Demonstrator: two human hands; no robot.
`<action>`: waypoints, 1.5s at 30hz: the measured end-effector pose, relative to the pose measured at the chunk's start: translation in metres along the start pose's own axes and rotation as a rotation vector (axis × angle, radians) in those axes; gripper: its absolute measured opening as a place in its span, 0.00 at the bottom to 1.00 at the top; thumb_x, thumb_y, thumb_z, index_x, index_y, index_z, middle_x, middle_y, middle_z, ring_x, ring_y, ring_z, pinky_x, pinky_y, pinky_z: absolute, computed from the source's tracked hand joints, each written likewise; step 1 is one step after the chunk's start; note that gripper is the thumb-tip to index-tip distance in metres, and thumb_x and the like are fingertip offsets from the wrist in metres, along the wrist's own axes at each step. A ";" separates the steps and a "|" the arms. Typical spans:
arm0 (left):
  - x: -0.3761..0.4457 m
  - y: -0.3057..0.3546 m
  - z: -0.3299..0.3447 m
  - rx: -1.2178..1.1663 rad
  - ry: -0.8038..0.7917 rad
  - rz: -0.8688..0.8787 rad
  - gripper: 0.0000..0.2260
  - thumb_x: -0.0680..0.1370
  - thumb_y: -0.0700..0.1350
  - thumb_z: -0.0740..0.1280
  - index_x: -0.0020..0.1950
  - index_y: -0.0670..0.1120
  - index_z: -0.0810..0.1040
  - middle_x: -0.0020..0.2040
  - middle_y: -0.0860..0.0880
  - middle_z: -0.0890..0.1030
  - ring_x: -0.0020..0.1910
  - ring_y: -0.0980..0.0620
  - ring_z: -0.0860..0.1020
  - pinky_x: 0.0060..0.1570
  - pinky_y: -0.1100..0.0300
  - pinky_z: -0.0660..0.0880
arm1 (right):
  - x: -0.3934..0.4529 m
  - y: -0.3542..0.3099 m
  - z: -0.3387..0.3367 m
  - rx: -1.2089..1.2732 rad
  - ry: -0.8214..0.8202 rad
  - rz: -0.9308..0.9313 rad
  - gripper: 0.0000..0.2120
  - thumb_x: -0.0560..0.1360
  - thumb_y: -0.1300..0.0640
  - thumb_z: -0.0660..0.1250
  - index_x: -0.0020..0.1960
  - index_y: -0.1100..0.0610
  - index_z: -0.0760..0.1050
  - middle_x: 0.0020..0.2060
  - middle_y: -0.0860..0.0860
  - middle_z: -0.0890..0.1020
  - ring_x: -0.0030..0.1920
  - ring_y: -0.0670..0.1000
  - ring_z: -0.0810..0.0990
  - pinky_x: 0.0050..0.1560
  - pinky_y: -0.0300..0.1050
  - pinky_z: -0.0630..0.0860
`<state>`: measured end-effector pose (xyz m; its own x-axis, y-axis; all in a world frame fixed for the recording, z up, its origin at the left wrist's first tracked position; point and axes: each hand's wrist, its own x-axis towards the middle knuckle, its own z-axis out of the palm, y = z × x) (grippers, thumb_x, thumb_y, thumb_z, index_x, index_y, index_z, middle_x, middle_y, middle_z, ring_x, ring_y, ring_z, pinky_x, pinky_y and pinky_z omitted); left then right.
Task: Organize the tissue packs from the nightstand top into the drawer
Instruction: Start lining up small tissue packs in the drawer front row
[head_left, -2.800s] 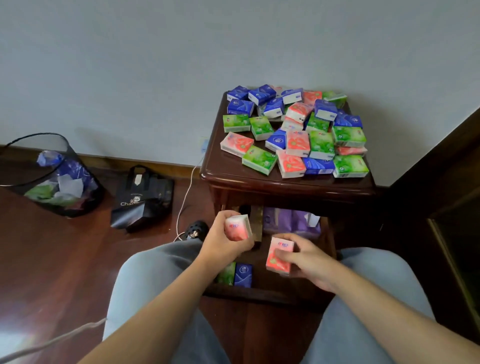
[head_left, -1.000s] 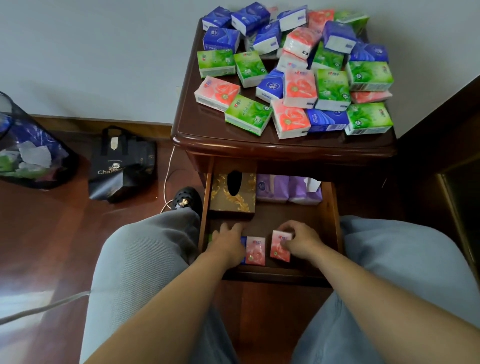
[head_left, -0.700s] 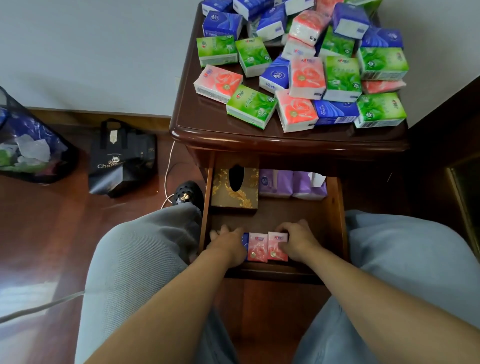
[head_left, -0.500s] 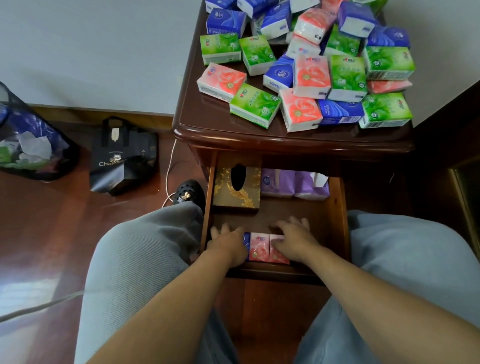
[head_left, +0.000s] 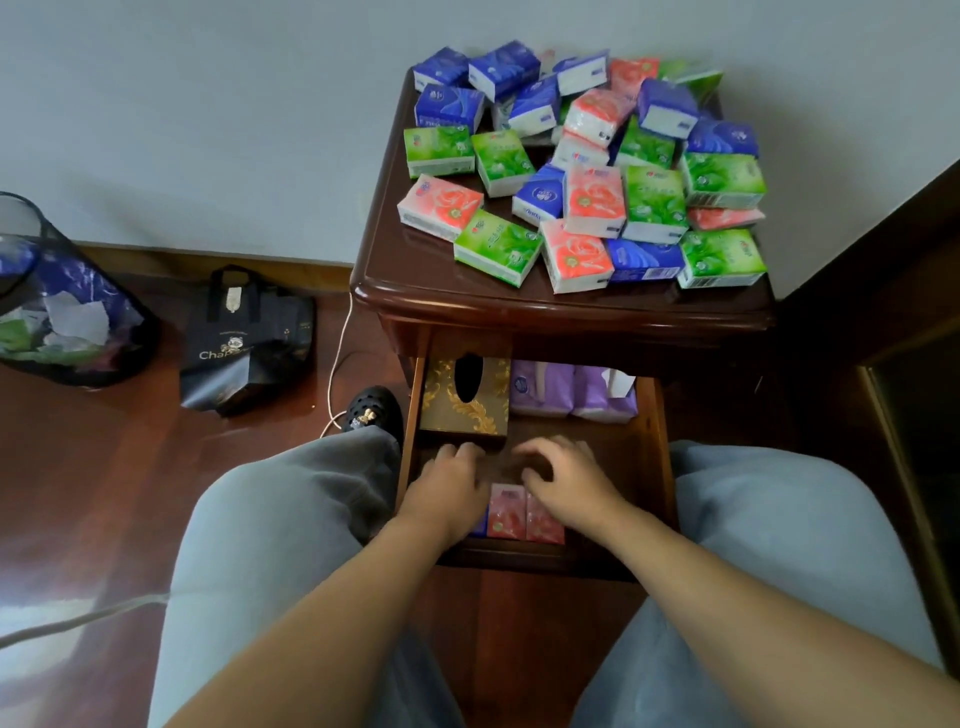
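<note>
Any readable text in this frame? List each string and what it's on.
"Cha": start of a word on the black bag, rest hidden by a fold.
Tissue packs on the nightstand top: printed logos, too small and blurred to read.
Purple packs in the drawer: round logo, unreadable.
Pink packs in the drawer: unreadable.

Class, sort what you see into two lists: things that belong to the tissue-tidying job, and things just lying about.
Part of the job:
tissue packs on the nightstand top
open drawer
two pink packs in the drawer
left hand
right hand

Just lying about:
black bag
mesh bin
gold tissue box
purple packs
</note>
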<state>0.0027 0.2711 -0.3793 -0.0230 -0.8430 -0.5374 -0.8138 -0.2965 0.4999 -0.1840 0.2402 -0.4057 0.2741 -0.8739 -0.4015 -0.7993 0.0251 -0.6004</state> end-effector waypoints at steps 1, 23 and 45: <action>-0.004 0.005 -0.007 -0.021 0.069 0.055 0.14 0.83 0.51 0.63 0.69 0.52 0.73 0.65 0.49 0.75 0.62 0.47 0.76 0.61 0.45 0.77 | -0.005 -0.005 -0.010 0.046 0.092 -0.046 0.14 0.81 0.53 0.68 0.66 0.45 0.79 0.61 0.45 0.78 0.68 0.49 0.72 0.70 0.47 0.71; 0.040 0.193 -0.173 0.232 0.443 0.384 0.41 0.78 0.61 0.70 0.84 0.52 0.53 0.76 0.43 0.60 0.74 0.38 0.62 0.71 0.44 0.65 | 0.038 -0.083 -0.279 -0.546 0.372 -0.121 0.44 0.69 0.34 0.73 0.80 0.47 0.61 0.78 0.48 0.60 0.77 0.58 0.61 0.71 0.60 0.66; 0.060 0.180 -0.182 -0.020 0.563 0.497 0.35 0.68 0.50 0.79 0.67 0.47 0.63 0.62 0.48 0.71 0.60 0.44 0.72 0.57 0.45 0.74 | 0.048 -0.074 -0.287 -0.380 0.457 -0.310 0.40 0.60 0.42 0.81 0.65 0.47 0.64 0.58 0.45 0.73 0.62 0.55 0.72 0.58 0.52 0.72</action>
<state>-0.0399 0.0855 -0.1981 -0.0807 -0.9802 0.1807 -0.7742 0.1759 0.6080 -0.2647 0.0568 -0.1821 0.3339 -0.9331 0.1338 -0.8760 -0.3595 -0.3215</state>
